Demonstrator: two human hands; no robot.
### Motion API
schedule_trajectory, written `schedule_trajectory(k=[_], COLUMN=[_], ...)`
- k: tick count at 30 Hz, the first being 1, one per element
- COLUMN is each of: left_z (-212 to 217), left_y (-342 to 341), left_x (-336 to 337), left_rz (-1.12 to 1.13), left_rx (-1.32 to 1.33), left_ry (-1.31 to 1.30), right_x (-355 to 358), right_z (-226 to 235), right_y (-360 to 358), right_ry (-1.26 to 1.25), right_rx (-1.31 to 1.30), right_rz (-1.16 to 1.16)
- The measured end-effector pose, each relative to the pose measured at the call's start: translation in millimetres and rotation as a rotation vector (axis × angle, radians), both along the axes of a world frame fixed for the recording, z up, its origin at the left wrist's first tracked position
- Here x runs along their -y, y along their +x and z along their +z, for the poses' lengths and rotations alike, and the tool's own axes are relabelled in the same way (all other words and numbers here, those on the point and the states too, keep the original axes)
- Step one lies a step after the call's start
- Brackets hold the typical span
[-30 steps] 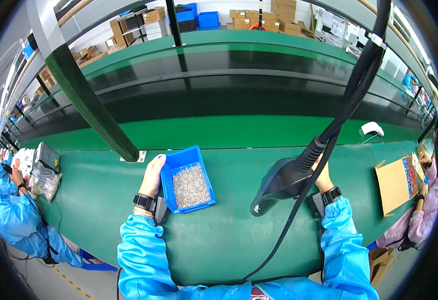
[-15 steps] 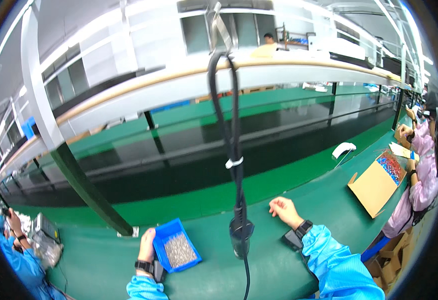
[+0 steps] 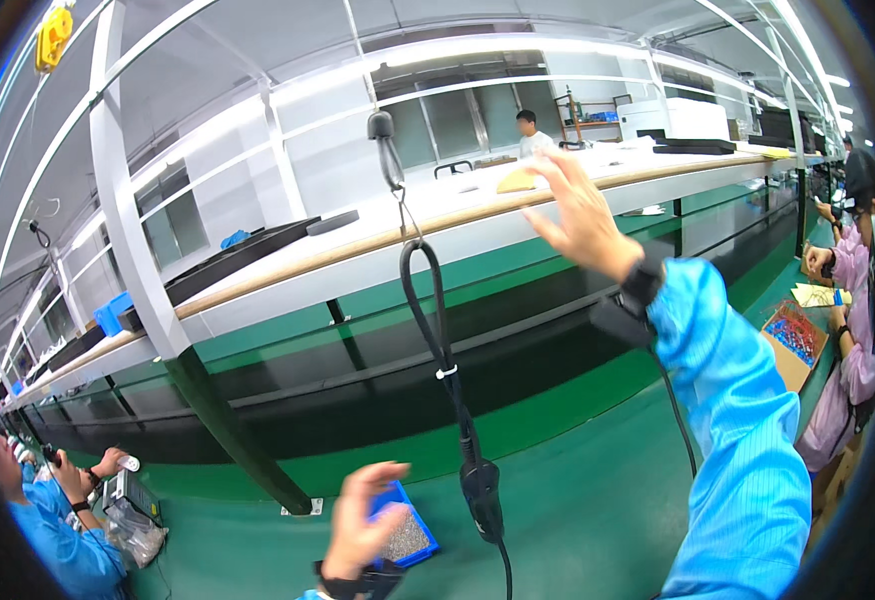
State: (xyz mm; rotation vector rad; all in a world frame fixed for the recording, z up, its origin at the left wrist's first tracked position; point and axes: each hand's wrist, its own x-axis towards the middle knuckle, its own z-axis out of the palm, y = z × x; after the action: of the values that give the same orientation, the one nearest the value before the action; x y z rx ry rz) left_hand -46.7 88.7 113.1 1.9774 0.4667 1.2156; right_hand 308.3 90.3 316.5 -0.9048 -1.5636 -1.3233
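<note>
My left hand point(image 3: 363, 525) is raised in front of a blue tray point(image 3: 392, 493), partly hiding it, with its fingers apart and nothing in them. Small silvery metal parts point(image 3: 409, 540) fill the tray's bottom. Up high, my right hand point(image 3: 588, 222) reaches forward with spread fingers, also holding nothing. It is nearest in view to the hanging looped black cable point(image 3: 440, 345), but apart from it. On that cable hangs a dark cylindrical device point(image 3: 481, 492), with a white tie point(image 3: 447, 372) above it. A metal hook point(image 3: 405, 212) carries the loop.
A dark post point(image 3: 228, 430) rises from the green bench point(image 3: 578, 540). At right, a cardboard box point(image 3: 793, 365) with red and blue parts stands by a person in pink sleeves point(image 3: 848, 375). At left, a person in blue point(image 3: 68, 550) works near a grey box point(image 3: 130, 493).
My right hand has lifted from the bench top and its fingers have spread. My left hand has let go of the tray's edge and come up. The view has tilted upward.
</note>
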Motion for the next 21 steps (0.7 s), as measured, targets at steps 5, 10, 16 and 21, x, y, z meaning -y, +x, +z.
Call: schedule_trajectory(k=[5, 10, 16, 21], left_z=[-10.5, -55.1, -62.3, -5.5], left_y=[67.9, 71.4, 77.4, 85.6], left_x=[22.8, -0.2, 1.6, 21.3], left_rz=[-0.284, -0.563, -0.534, -0.364], left_rx=[-0.502, -0.424, 0.249, 0.757], left_ry=[-0.053, -0.454, -0.492, -0.261], right_x=[-46.7, -27.2, 40.5, 105.8], right_z=[43.0, 32.0, -30.8, -154.5], right_y=[33.8, 18.4, -32.4, -84.2], right_ry=[-0.698, -0.715, -0.590, -0.912], right_rx=[-0.209, -0.131, -0.518, -0.968], right_rz=[-0.280, -0.122, 0.664, 1.121])
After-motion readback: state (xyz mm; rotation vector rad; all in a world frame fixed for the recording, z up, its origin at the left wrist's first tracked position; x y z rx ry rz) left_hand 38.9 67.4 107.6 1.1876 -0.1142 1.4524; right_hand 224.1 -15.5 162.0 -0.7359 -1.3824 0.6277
